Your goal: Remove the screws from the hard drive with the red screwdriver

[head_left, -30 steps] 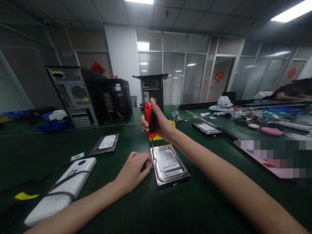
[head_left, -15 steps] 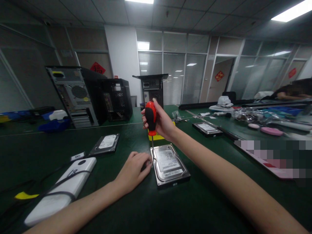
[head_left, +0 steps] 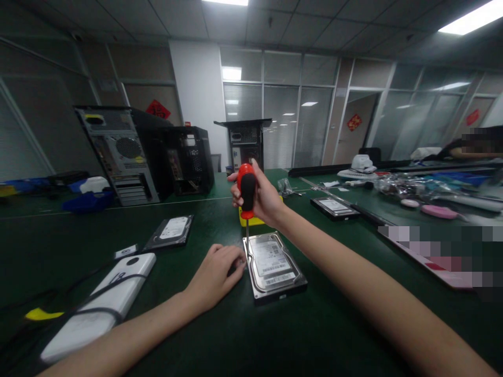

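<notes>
A silver hard drive point(head_left: 271, 262) with a white label lies on the green table point(head_left: 220, 340). My right hand point(head_left: 261, 191) is wrapped round a red and black screwdriver point(head_left: 247, 191), held upright with its shaft down at the drive's left edge. My left hand point(head_left: 216, 272) rests on the table with curled fingers against the drive's left side; what its fingertips hold, if anything, is too small to tell. Just behind the drive sits a yellow object point(head_left: 255, 217), partly hidden by my right hand.
Other hard drives lie to the left point(head_left: 171, 233) and right point(head_left: 334, 207). A white power bank point(head_left: 106, 298) with a black cable is at the left front. Computer cases point(head_left: 129, 157) stand behind. Plastic bags point(head_left: 396, 188) lie right; a person's arm point(head_left: 471, 152) shows beyond.
The screwdriver's handle has shifted slightly right and turned in my right hand, showing more black on its right side. My left hand and the drive have stayed in place.
</notes>
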